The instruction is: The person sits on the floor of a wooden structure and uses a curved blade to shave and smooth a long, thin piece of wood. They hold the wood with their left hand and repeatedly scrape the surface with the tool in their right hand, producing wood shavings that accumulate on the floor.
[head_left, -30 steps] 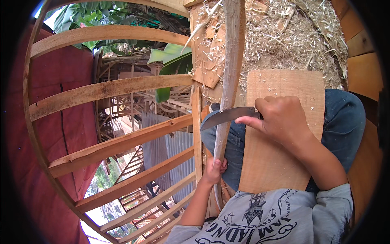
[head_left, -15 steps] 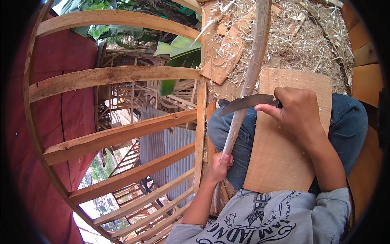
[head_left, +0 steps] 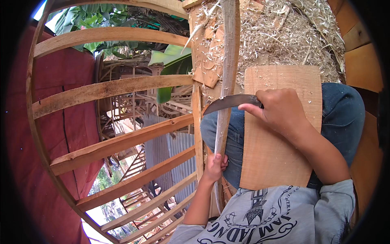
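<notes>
1 long stick [head_left: 230, 53], left of 1 board [head_left: 280, 158], is gripped at its near part by the left hand [head_left: 215, 167], seemingly to steady it against 1 knife [head_left: 241, 101] gripped crosswise in the right hand [head_left: 281, 110].

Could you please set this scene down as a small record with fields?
Left hand: closed around a long wooden stick
Right hand: gripping a curved knife
Knife position: across the stick, beyond the left hand
Wooden board: in front of the shirt, partly covering the jeans
Beyond the board: wood shavings
Left side: slatted wooden frame
</notes>
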Motion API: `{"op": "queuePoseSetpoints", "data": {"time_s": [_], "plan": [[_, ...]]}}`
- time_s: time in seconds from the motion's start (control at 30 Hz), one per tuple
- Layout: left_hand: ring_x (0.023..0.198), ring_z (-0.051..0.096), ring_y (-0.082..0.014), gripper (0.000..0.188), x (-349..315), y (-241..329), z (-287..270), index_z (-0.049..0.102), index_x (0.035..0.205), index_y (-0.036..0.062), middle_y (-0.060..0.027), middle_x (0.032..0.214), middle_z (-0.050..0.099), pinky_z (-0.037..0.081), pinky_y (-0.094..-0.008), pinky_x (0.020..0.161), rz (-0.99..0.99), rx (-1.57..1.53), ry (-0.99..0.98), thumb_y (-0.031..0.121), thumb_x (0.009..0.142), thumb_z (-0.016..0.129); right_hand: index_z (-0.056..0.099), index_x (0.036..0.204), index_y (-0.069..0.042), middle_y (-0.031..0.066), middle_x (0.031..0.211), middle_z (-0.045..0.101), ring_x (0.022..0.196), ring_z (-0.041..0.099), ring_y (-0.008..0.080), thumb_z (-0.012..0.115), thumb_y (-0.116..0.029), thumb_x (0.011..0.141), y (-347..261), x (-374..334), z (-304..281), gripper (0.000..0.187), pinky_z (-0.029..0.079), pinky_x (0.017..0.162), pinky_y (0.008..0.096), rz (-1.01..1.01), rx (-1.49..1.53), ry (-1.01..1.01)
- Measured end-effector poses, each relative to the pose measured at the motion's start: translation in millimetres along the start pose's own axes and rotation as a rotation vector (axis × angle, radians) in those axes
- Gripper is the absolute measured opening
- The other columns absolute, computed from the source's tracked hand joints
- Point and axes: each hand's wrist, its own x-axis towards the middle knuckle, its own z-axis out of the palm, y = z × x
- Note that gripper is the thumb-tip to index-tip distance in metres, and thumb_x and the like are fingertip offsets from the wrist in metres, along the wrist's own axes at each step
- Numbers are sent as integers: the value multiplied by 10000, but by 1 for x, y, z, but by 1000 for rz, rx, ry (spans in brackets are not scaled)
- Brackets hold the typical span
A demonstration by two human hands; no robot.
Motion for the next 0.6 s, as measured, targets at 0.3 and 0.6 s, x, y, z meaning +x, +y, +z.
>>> {"op": "queuePoseSetpoints", "data": {"time_s": [0.3, 0.6], "plan": [[496, 318, -65, 663, -1, 1, 0, 460, 681, 36, 24, 572, 356, 233, -216, 450, -20, 7, 16, 672, 866, 431, 635, 672, -11, 155, 519, 546, 488, 571, 328, 555, -537, 847, 25, 21, -30, 560, 458, 491, 389, 265, 80, 200], [497, 329, -67, 667, 1, 0, 2, 465, 685, 31, 27, 568, 352, 240, -219, 452, 13, 21, 24, 674, 861, 441, 619, 607, -39, 126, 523, 570, 484, 595, 278, 531, -569, 837, 0, 2, -8, 584, 472, 480, 377, -54, -12, -53]]}}
